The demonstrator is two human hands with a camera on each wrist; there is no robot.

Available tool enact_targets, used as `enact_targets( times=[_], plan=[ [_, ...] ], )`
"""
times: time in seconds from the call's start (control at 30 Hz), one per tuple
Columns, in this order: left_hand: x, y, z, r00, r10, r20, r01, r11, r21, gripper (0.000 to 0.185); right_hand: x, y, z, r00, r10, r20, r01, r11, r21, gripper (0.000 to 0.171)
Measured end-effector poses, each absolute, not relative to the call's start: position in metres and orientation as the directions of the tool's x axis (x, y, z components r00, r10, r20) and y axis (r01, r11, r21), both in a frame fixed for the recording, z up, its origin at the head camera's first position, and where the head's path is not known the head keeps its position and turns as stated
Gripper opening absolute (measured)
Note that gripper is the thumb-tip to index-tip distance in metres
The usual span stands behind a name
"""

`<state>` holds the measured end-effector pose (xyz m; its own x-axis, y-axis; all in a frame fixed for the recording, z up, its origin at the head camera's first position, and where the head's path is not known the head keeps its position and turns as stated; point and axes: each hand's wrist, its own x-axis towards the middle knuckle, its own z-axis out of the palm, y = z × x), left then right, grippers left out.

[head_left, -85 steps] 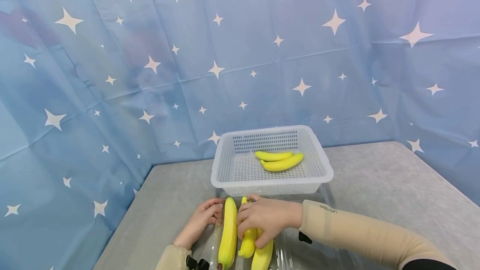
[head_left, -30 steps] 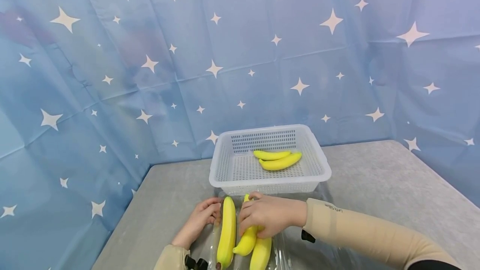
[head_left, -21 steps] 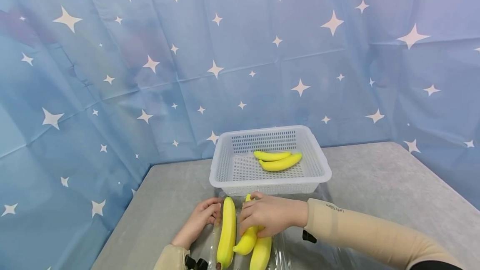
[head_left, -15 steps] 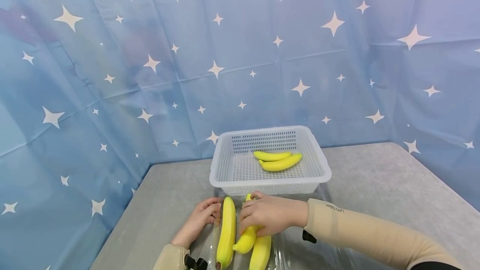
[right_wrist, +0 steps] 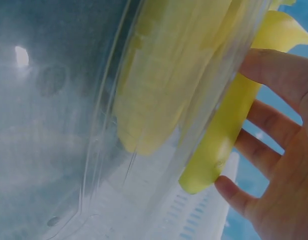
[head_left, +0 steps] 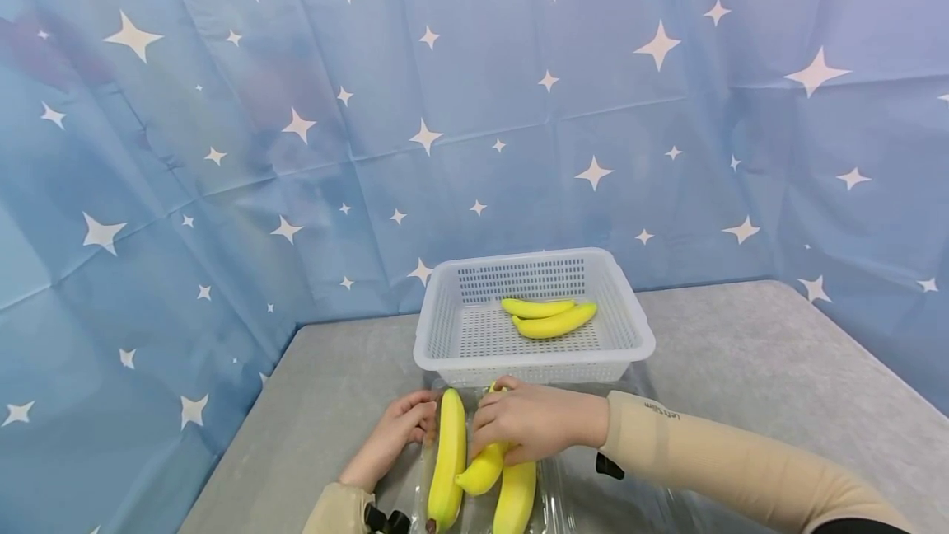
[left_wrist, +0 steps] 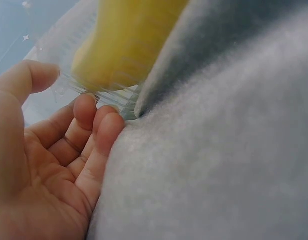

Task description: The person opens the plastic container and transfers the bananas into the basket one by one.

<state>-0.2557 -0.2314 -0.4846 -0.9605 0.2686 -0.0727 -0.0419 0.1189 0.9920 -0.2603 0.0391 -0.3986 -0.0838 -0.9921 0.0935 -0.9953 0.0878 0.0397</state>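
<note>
My right hand (head_left: 522,423) grips a yellow banana (head_left: 480,472), thumb on one side and fingers on the other. In the right wrist view the held banana (right_wrist: 221,135) slants between thumb and fingertips, beside the clear plastic wall. Two more bananas lie lengthwise in the clear plastic container (head_left: 552,509): a long one with a dark tip (head_left: 447,460) at the left and another (head_left: 515,497) under my right hand. My left hand (head_left: 400,435) holds the container's left side near its far corner. In the left wrist view, curled fingertips (left_wrist: 106,120) touch its ribbed edge.
Behind the container stands a white perforated basket (head_left: 535,363) with two bananas (head_left: 554,322) on its floor. Clear plastic spreads right of the container, under my right forearm. A star-patterned blue curtain (head_left: 474,105) closes off the back and left of the grey table (head_left: 356,361).
My right hand has moved slightly right and away from me with the gripped banana, whose near end has swung up and left. My left hand stays in place.
</note>
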Motion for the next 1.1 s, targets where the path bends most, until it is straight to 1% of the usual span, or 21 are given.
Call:
enact_targets(
  times=[0.13,0.53,1.1],
  plan=[
    [-0.255,-0.231,-0.484,-0.961,0.266,-0.075,-0.043,0.123,0.991,0.039,-0.260,0.040,-0.397,-0.092,-0.990,0.103,-0.995,0.096,0.034,0.043],
    [-0.255,-0.231,-0.484,-0.961,0.267,-0.073,-0.042,0.120,0.992,0.041,-0.258,0.040,-0.390,-0.089,-0.985,0.150,-0.995,0.094,0.025,0.043],
    [-0.255,-0.232,-0.485,-0.960,0.270,-0.071,-0.041,0.114,0.993,0.040,-0.257,0.038,-0.380,-0.116,-0.973,0.202,-0.992,0.124,0.026,0.041]
  ],
)
